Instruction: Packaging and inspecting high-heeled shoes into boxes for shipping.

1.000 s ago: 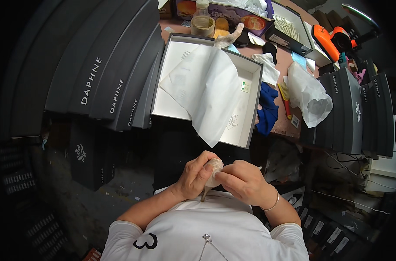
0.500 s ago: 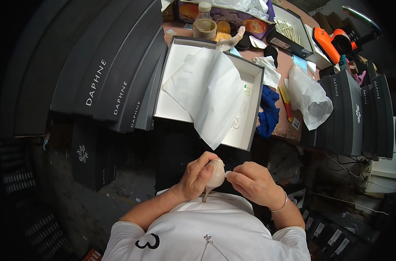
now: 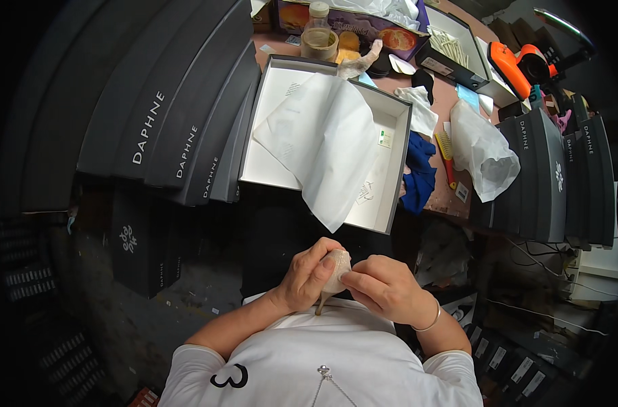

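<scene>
Shoe: a pale high-heeled shoe [image 3: 335,275] is being held at lower centre of the frame, heel pointing down.
Left hand [image 3: 307,277]: is being wrapped around the shoe.
Right hand [image 3: 385,287]: fingers are being pressed on its side.
Box: an open white shoe box [image 3: 388,178] with tissue paper [image 3: 322,146] is being left above the hands.

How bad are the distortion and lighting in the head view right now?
Head view: strong fisheye, box stacks bow toward the dark vignetted rim; open white box and tissue paper brightly lit, nearly washed out; both hands, left hand and right hand, sharp on the pale shoe; floor underexposed.
</scene>
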{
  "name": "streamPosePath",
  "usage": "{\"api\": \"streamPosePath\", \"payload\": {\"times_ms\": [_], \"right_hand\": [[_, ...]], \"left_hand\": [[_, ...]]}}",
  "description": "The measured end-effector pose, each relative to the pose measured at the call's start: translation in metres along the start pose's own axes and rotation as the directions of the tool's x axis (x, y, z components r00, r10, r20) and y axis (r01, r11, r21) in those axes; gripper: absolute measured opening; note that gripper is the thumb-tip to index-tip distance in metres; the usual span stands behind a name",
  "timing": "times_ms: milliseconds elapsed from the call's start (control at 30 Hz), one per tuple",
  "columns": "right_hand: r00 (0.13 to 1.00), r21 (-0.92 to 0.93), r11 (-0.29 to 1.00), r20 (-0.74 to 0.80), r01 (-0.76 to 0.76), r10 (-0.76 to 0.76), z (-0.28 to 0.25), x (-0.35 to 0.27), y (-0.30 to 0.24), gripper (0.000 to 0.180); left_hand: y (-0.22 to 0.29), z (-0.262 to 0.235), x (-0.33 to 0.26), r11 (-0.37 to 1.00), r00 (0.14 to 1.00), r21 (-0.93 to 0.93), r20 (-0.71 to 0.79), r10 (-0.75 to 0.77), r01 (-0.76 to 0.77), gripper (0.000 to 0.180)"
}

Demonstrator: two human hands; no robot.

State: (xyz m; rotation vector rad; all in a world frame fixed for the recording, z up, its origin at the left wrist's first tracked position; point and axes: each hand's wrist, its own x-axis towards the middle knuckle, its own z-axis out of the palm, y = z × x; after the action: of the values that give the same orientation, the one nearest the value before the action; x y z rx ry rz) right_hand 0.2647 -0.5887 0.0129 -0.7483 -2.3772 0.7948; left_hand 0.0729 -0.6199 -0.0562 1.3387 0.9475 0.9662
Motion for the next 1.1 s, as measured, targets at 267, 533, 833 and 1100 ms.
{"api": "streamPosePath", "payload": {"times_ms": [267,533,833,1100], "right_hand": [[0.999,0.014,0.999,-0.040,-0.036,0.037,0.002,0.003,-0.004,0.028],[0.996,0.024,0.999,-0.073,-0.042,0.044,-0.001,0.001,-0.004,0.027],[0.981,0.042,0.981,0.022,-0.191,0.191,-0.018,-0.010,-0.005,0.019],[0.997,0.058,0.995,-0.006,-0.082,0.082,-0.002,0.007,-0.022,0.017]], "left_hand": [[0.000,-0.002,-0.001,0.999,1.000,-0.039,-0.002,-0.015,0.015,0.045],[-0.001,-0.002,0.000,0.999,1.000,-0.039,0.012,-0.013,0.014,0.045],[-0.001,-0.012,0.008,0.955,0.986,-0.296,-0.148,-0.078,0.031,0.039],[0.052,-0.086,0.002,0.993,0.996,-0.080,0.022,0.084,-0.082,0.047]]}}
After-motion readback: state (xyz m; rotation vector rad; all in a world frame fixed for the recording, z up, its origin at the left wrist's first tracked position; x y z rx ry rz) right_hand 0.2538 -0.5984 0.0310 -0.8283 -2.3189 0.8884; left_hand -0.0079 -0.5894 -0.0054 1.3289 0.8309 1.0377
